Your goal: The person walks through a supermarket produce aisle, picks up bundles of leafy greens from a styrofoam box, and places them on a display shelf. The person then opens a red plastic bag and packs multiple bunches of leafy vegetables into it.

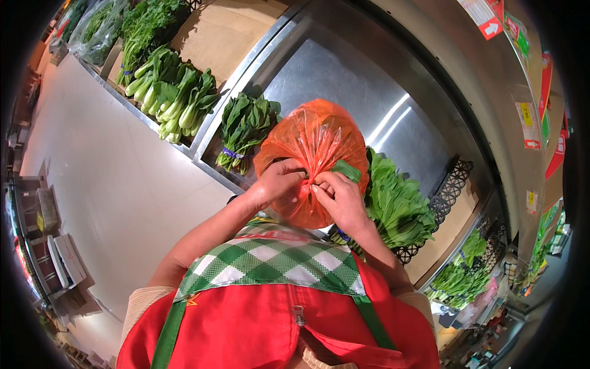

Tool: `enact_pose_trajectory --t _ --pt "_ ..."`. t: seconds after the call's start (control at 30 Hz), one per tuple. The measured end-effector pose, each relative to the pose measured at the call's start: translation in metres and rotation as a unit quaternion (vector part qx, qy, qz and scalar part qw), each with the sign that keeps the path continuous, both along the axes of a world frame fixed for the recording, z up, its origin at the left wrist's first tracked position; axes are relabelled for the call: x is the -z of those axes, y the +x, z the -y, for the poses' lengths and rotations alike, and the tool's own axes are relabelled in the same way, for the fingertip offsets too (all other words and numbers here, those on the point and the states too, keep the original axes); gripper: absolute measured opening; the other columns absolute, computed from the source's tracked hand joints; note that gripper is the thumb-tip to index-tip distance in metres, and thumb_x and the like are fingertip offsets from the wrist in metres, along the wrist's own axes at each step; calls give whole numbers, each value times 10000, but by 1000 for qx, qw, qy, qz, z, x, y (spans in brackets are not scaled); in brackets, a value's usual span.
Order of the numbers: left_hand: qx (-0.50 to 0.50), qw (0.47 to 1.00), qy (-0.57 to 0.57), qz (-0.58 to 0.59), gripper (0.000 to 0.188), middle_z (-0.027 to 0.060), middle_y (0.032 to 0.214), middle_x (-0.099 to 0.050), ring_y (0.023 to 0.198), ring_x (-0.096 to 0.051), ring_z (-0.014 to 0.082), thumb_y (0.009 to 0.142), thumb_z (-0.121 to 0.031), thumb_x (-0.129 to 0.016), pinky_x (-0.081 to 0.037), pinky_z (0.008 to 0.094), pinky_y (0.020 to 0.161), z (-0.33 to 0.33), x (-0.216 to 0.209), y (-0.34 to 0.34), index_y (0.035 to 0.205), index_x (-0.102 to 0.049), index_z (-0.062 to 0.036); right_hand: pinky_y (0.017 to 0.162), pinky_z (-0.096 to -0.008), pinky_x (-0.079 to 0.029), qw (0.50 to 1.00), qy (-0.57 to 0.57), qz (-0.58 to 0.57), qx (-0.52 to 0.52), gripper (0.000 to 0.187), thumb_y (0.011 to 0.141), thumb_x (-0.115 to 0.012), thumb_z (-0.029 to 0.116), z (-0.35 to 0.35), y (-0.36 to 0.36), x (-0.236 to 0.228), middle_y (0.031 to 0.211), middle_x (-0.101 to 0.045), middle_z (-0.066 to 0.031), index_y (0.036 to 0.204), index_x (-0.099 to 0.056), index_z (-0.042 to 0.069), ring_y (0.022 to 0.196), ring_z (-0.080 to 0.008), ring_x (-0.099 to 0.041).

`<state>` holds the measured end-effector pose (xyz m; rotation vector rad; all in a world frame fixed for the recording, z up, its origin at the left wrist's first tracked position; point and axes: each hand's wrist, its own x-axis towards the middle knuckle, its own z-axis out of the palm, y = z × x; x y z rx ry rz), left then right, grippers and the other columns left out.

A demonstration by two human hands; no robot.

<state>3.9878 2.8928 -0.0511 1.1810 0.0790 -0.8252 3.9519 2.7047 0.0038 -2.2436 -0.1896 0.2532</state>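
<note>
Where its neck is gathered, an orange bag [319, 126] breaks into fine pleats

Just beyond the red garment [239, 329] and the green-and-white checked cloth [264, 264] across the person's front, both bare hands are closed on the bag's twisted neck. The left hand [279, 180] has its thumb and bent fingers on the left side of the gather; the right hand [342, 200] pinches it from the right, the fingertips of the two nearly meeting.

The bag is thin, glossy and see-through plastic, puffed into a rounded shape. Creases fan out from the neck, deepening to red where the film bunches and paling to orange toward the far rim. A green patch shows beside the right hand; whether it is print or leaf cannot be told. The bag is held over the front edge of a metal display [344, 80]; whether it also rests there is hidden.

Just left of it lies a dark leafy bunch [246, 120] with a purple band; just right, brighter leafy greens [399, 200]. Farther off to the left, pale-stemmed greens [178, 101] lie by brown cardboard [224, 27].
</note>
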Motion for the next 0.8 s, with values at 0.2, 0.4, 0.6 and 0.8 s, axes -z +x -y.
enact_pose_trajectory --t 0.2,0.4,0.6,0.8 --pt "88 996 5 -22 217 3 815 -627 564 -548 64 945 -113 -517 -462 190 513 -8 -11 5 1109 -618 -12 706 -388 -497 993 21 58 104 110 830 -614 44 -9 -25 19 877 -627 -141 939 -608 26 804 -312 -629" --pt "81 990 -84 -79 195 5 904 -645 735 -587 65 926 -106 -574 -489 202 658 -7 -7 4 1092 -636 -24 694 -370 -497 980 78 30 183 226 816 -639 25 -16 -30 25 863 -616 -130 1030 -568 39 779 -290 -626" --pt "26 995 -94 -3 265 -26 1026 -639 875 -584 52 922 -102 -591 -482 206 772 1 5 -4 1182 -590 -53 614 -290 -470 973 76 101 191 232 819 -644 2 -23 -27 26 822 -593 -85 1039 -571 17 665 -164 -562" --pt "29 990 -124 62 316 -30 1098 -607 944 -552 45 946 -87 -541 -462 215 812 0 7 -7 1259 -522 -49 635 -304 -469 984 53 98 141 239 808 -649 11 -22 -17 20 843 -587 -94 1035 -574 16 708 -182 -567"
